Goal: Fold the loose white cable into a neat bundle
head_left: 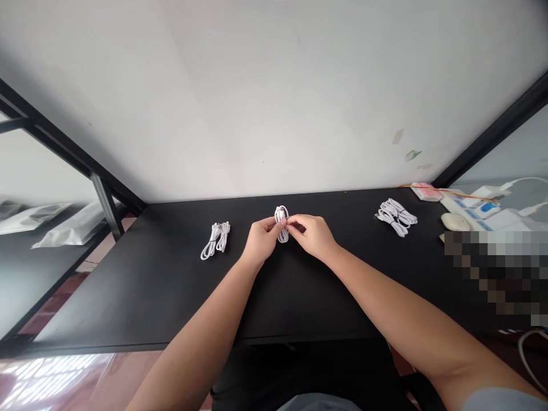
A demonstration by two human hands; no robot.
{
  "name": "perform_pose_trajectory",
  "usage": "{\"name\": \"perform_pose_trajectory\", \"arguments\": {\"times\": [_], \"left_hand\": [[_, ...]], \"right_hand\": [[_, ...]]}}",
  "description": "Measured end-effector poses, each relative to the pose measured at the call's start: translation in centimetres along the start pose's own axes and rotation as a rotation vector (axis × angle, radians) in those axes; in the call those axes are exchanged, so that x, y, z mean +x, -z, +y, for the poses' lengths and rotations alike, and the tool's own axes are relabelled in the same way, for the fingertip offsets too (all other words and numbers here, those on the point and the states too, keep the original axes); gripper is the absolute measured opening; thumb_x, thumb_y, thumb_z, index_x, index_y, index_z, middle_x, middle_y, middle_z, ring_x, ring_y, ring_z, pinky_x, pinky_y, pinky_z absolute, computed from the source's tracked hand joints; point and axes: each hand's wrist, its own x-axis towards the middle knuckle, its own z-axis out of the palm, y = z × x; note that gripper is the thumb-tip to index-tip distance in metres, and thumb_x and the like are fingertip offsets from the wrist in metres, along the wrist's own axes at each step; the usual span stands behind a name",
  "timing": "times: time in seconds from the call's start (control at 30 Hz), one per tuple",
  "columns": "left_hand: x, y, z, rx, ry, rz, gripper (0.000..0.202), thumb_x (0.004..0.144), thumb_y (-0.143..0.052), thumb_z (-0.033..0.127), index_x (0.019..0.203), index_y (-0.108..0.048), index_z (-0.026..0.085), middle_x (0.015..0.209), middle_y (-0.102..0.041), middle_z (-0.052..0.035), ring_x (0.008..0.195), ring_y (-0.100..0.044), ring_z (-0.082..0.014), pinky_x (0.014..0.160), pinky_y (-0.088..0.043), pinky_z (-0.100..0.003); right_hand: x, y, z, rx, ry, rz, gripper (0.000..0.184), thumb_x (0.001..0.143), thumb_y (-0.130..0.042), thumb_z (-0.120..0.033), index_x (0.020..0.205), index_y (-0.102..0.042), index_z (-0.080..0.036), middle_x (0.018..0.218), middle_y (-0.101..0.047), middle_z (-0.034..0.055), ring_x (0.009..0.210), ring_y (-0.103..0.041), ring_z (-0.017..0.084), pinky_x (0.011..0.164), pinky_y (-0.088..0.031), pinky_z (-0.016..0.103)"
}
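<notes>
A coiled white cable (282, 233) is held above the middle of the black table, its loops upright in the view. My left hand (262, 238) is closed on its left side, with the thumb pressed across the front of the coil. At the coil's right side, my right hand (314, 233) pinches with thumb and forefinger; whatever lies between those fingertips is too small to make out. Two bundled white cables (215, 240) lie to the left of my hands. Farther right rests another group of folded white cables (396, 217), with a dark tie around them.
The black table (141, 285) meets a white wall at the back. To the right are a power strip (464, 208) with plugs, a white mouse (455, 222) and a pink-and-white box (427, 192). Plastic bags (79, 225) lie on a neighbouring surface at left. The lower right is pixelated.
</notes>
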Motion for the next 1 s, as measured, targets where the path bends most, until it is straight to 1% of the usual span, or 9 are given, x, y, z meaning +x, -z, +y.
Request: {"name": "perform_pose_trajectory", "arguments": {"times": [0.07,0.2,0.33,0.47,0.57,0.73,0.87,1.0], "left_hand": [[0.0,0.0,0.2,-0.014,0.009,-0.039,0.040,0.085,-0.070,0.050,0.103,-0.077,0.015,0.086,-0.073,-0.0058,0.076,-0.063,-0.0158,0.072,-0.049,-0.028],[0.0,-0.1,0.6,-0.125,0.044,-0.122,0.039,0.086,-0.070,0.045,0.111,-0.076,0.015,0.096,-0.074,-0.0080,0.082,-0.066,-0.0176,0.083,-0.052,-0.033],[-0.1,-0.1,0.8,-0.108,0.046,-0.126,0.041,0.087,-0.069,0.044,0.116,-0.075,0.016,0.100,-0.075,-0.0085,0.086,-0.067,-0.0189,0.087,-0.052,-0.035],[0.0,0.1,0.7,-0.064,0.021,-0.132,0.043,0.088,-0.069,0.045,0.120,-0.074,0.016,0.101,-0.075,-0.0079,0.088,-0.067,-0.0190,0.088,-0.052,-0.035],[0.0,0.3,0.7,-0.070,0.019,-0.128,0.042,0.087,-0.070,0.043,0.119,-0.075,0.017,0.102,-0.076,-0.0083,0.088,-0.067,-0.0190,0.088,-0.052,-0.034],[-0.1,0.4,0.8,-0.148,0.037,-0.152,0.041,0.087,-0.072,0.041,0.119,-0.075,0.016,0.104,-0.077,-0.0105,0.091,-0.070,-0.0211,0.090,-0.052,-0.035],[0.0,0.4,0.5,-0.172,0.037,-0.145,0.041,0.085,-0.073,0.041,0.118,-0.075,0.015,0.102,-0.077,-0.0114,0.089,-0.070,-0.0210,0.086,-0.052,-0.034],[0.0,0.4,0.1,-0.183,0.024,-0.121,0.040,0.086,-0.073,0.041,0.117,-0.076,0.016,0.102,-0.077,-0.0109,0.087,-0.070,-0.0198,0.082,-0.052,-0.032]], "right_hand": [[0.0,0.2,0.0,0.000,0.009,0.001,0.013,0.096,-0.058,-0.027,0.093,-0.070,-0.023,0.090,-0.075,0.0035,0.077,-0.067,0.018,0.071,-0.049,0.030],[0.0,0.8,0.0,-0.045,0.018,-0.021,0.012,0.098,-0.055,-0.027,0.092,-0.065,-0.023,0.085,-0.072,0.0022,0.071,-0.063,0.017,0.068,-0.045,0.029],[0.0,1.2,-0.2,-0.151,0.047,-0.056,0.011,0.097,-0.053,-0.024,0.088,-0.059,-0.023,0.076,-0.066,0.0013,0.064,-0.058,0.016,0.063,-0.039,0.028],[-0.1,1.2,-0.4,-0.182,0.066,-0.061,0.011,0.097,-0.052,-0.022,0.086,-0.056,-0.023,0.074,-0.064,0.0010,0.065,-0.057,0.017,0.063,-0.038,0.028],[-0.2,1.2,-0.5,-0.133,0.049,-0.057,0.011,0.096,-0.052,-0.023,0.086,-0.056,-0.023,0.075,-0.065,0.0006,0.065,-0.057,0.016,0.063,-0.039,0.028],[-0.2,1.7,-0.4,0.029,0.013,-0.079,0.009,0.097,-0.054,-0.024,0.088,-0.058,-0.023,0.082,-0.070,0.0003,0.067,-0.061,0.015,0.065,-0.044,0.028],[0.1,2.0,-0.1,0.132,0.041,-0.078,0.009,0.097,-0.054,-0.025,0.091,-0.061,-0.023,0.086,-0.071,0.0014,0.074,-0.064,0.016,0.071,-0.049,0.030],[0.3,1.8,0.2,0.178,0.057,-0.048,0.009,0.097,-0.056,-0.027,0.091,-0.063,-0.023,0.089,-0.071,0.0031,0.077,-0.064,0.017,0.073,-0.052,0.032]]}}
